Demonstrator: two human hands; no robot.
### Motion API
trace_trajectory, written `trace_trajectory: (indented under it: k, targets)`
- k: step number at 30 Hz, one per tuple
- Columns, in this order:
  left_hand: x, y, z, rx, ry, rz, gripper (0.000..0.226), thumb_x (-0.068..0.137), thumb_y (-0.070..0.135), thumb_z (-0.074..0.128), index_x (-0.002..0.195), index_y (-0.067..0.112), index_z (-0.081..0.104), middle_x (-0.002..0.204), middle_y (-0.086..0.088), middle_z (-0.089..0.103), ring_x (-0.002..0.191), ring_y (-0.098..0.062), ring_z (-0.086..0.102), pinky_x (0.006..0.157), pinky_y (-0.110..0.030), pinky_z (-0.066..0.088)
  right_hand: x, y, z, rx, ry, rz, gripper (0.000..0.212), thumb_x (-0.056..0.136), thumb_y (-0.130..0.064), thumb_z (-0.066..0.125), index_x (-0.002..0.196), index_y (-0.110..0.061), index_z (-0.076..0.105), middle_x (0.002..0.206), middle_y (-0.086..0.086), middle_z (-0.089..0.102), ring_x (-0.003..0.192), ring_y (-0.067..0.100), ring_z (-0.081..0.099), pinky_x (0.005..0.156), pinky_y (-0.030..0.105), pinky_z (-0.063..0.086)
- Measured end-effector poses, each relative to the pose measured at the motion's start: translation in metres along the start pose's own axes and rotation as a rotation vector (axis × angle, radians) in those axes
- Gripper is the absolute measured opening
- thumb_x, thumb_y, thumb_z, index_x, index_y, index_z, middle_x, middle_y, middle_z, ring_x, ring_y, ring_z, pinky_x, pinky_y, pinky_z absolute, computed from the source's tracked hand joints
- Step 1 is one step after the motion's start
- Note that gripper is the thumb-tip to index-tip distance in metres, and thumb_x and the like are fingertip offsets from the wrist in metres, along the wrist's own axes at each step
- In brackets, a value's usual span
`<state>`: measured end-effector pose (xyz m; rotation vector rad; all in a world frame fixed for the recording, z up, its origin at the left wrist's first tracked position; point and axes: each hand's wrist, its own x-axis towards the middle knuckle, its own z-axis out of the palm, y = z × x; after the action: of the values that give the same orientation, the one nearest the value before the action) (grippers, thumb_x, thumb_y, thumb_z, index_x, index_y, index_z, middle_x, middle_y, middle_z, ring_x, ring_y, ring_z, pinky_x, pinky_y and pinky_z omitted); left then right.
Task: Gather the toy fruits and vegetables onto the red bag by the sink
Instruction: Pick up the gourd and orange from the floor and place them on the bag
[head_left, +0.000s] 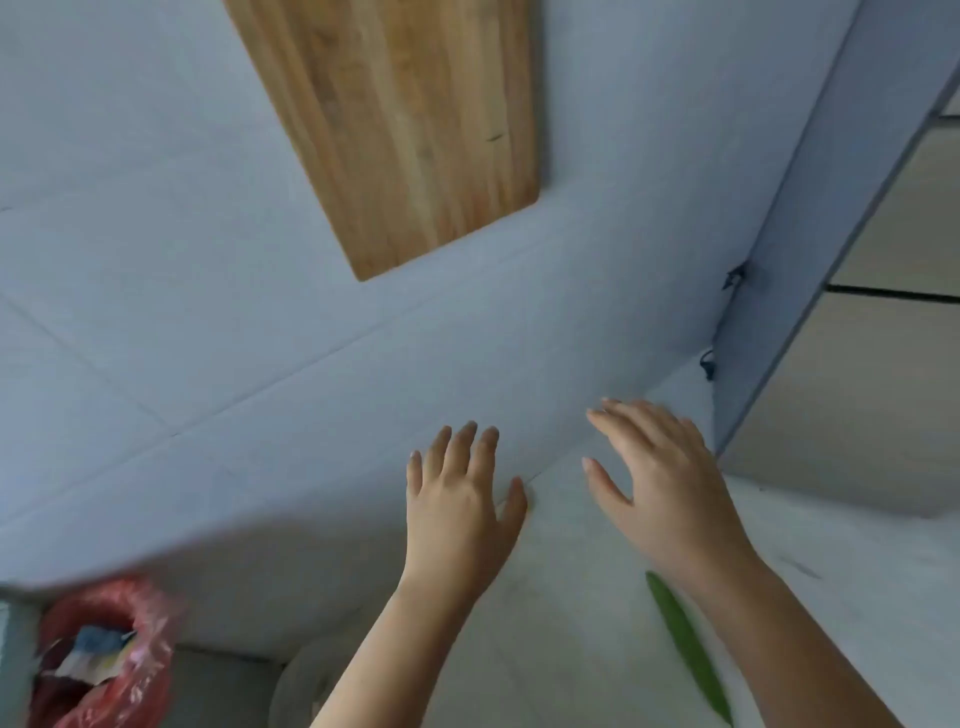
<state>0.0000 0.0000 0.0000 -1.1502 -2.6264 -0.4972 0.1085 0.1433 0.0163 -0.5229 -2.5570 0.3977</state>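
Tiled wall (156, 260); both hands (457, 499) (660, 478) raised, fingers (467, 441) spread.

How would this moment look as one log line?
left hand: open, empty | right hand: open, empty | green toy pepper: on counter, beside right forearm | red bag: lower left

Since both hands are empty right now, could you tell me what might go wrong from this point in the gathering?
1. The long green toy vegetable lies partly under the right hand's forearm, so a careless move could sweep it along the counter.
2. The red bag sits at the frame's lower left edge, mostly out of view and blurred, so placing anything on it could go astray.
3. The left hand hovers open with no toy under it.
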Motion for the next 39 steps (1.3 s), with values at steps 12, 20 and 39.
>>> trace_trajectory:
  k: [12,20,39]
  targets:
    - [0.062,0.039,0.076,-0.147,-0.095,0.190,0.051,0.080,0.040,0.041,0.113,0.007,0.060,0.114,-0.014,0.063,0.110,-0.037,0.056,0.089,-0.056,0.041,0.001,0.078,0.005,-0.128,0.055,0.253,0.046,0.083,-0.034,0.039,0.110,-0.003,0.061,0.113,0.013,0.063,0.106,0.031,0.057,0.083,0.054,0.047]
    - [0.170,0.051,0.147,-0.216,-0.206,0.416,0.048,0.081,0.038,0.045,0.115,0.006,0.059,0.116,-0.016,0.062,0.111,-0.038,0.054,0.091,-0.057,0.039,0.064,0.129,0.021,-0.209,0.108,0.427,0.045,0.081,-0.031,0.039,0.107,-0.002,0.062,0.106,0.015,0.065,0.098,0.033,0.060,0.079,0.048,0.050]
    - [0.115,0.193,0.381,-0.343,-0.494,0.607,0.049,0.081,0.037,0.040,0.120,0.013,0.055,0.122,-0.007,0.060,0.117,-0.030,0.052,0.097,-0.049,0.034,-0.099,0.346,0.124,-0.199,0.120,0.799,0.044,0.081,-0.035,0.041,0.107,-0.008,0.063,0.111,0.009,0.065,0.109,0.024,0.051,0.090,0.051,0.041]
